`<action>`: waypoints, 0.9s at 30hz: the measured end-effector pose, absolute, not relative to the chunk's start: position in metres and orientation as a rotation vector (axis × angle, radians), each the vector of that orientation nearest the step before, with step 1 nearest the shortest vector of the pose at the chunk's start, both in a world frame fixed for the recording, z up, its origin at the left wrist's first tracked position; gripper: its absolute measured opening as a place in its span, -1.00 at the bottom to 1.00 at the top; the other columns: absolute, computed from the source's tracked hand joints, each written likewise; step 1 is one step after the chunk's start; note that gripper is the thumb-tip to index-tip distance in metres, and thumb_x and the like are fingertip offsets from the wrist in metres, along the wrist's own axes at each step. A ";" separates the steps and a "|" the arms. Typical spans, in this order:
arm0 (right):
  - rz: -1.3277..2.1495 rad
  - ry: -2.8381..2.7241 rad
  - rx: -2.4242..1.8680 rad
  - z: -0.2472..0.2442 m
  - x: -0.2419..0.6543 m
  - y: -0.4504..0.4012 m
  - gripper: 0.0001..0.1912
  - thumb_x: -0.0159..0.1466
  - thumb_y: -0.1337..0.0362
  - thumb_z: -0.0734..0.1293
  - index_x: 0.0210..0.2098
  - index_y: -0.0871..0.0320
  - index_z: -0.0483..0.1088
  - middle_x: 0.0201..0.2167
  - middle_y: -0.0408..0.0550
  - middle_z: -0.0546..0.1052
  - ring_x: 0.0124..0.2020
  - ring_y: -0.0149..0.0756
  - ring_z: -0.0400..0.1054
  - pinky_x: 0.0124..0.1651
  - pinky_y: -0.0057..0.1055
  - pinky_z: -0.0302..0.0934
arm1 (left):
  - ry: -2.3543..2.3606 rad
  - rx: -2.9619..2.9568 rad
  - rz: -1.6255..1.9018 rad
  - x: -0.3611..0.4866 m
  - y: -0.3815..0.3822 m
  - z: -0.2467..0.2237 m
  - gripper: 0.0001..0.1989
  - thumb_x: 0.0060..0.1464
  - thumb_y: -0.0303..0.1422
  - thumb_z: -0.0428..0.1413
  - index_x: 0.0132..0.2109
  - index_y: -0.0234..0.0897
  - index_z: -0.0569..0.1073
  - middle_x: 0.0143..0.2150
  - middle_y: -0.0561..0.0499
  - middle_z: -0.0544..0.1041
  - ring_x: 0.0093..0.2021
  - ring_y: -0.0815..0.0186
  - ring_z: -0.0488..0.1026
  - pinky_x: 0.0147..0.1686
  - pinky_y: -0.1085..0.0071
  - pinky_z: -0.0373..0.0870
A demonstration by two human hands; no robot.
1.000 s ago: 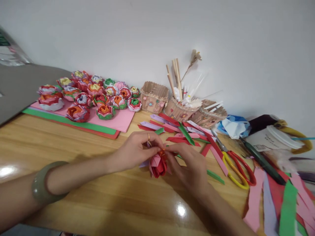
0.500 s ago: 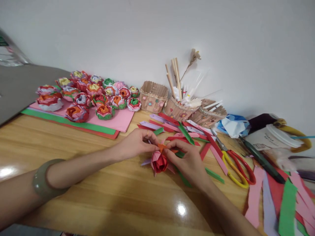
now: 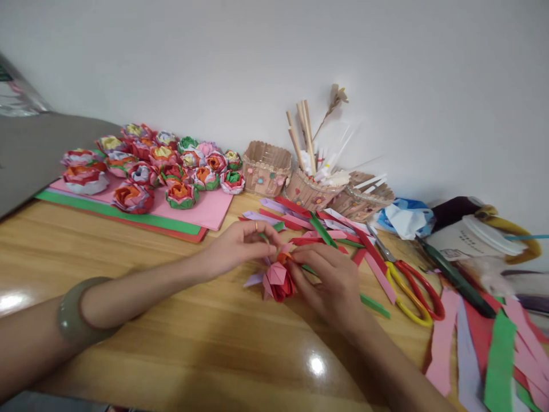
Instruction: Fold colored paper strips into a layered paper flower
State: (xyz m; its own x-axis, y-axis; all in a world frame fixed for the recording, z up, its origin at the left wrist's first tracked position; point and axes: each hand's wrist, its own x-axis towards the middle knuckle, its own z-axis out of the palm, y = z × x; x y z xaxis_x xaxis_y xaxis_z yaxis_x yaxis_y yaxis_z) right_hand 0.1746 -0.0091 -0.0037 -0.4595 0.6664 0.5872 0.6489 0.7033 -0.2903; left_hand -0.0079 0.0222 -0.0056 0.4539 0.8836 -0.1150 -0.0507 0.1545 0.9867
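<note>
A folded paper flower (image 3: 279,281), red and pink with an orange piece at its top, is between my two hands above the wooden table. My right hand (image 3: 328,280) pinches the flower at its upper right, by the orange piece. At its upper left is my left hand (image 3: 240,249), with a ring on one finger, its fingers curled and bent toward the flower's top; whether they grip a petal is hard to make out. A lilac strip end (image 3: 254,280) sticks out at the flower's left.
Finished paper flowers (image 3: 132,197) sit on coloured sheets (image 3: 210,212) at the left. Folded strips (image 3: 321,229) lie behind my hands, near craft-stick baskets (image 3: 266,169). Scissors (image 3: 412,292), a dark green pen-like tool (image 3: 457,278), a white tub (image 3: 476,243) and paper strips (image 3: 500,360) are at right.
The flower has turned and tilted, showing more pink at its top. My left fingers have lifted slightly from the orange piece, and my right hand has shifted a little around the flower's side.
</note>
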 end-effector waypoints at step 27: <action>1.247 -1.588 -1.219 0.013 0.164 -0.015 -0.73 0.19 0.16 0.27 -0.56 0.17 0.32 -0.61 -0.20 0.31 -0.56 -0.45 0.14 -0.49 -0.50 0.03 | 0.923 2.175 1.299 -0.006 0.007 -0.015 -0.92 0.11 -0.49 0.03 -0.25 -0.30 0.40 -0.34 0.00 0.49 -0.31 0.38 0.42 -0.31 0.47 0.34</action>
